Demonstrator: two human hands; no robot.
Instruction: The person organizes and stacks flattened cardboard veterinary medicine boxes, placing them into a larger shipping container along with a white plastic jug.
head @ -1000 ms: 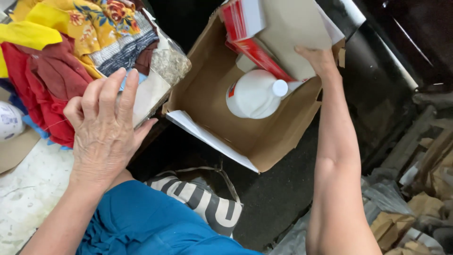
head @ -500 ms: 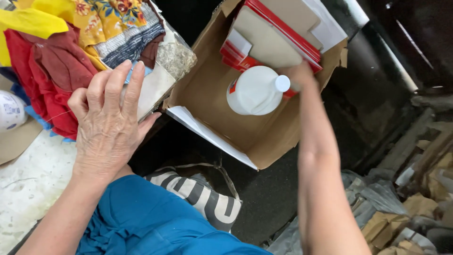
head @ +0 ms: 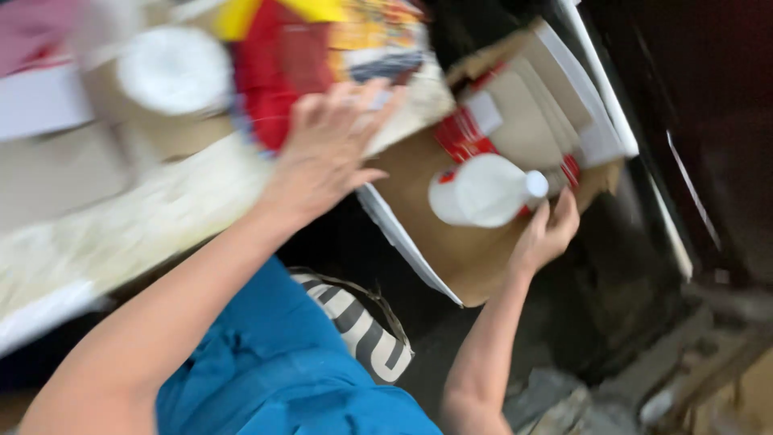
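Head view, and it's a blurry one, the whole frame smeared. Right hand (head: pixel 547 234) is down in the open cardboard box (head: pixel 467 258), fingers curled up against the near side of the white plastic bottle (head: pixel 487 192), right by its cap end. Fingertips touch the bottle, but whether they truly grip it, I cannot tell through the blur. That bottle lies on its side in the box, cap pointing right, tucked against red-and-white packets (head: pixel 467 133) and flat tan cardboard sheets (head: pixel 539 105) stacked at the far side.

Left hand (head: pixel 330 153) is spread wide open, fingers splayed, palm pressed flat on the box's left flap where it meets a heap of red and yellow cloth (head: pixel 282 56). It holds nothing, just rests there.

Far left, a pale round roll (head: pixel 173 68) sits on the bench (head: pixel 121 234), which wears a light, mottled cover. Near the camera, blue clothing (head: pixel 266 370) fills the bottom, with a black-and-white striped bag (head: pixel 362 330) just beside it, below the box.
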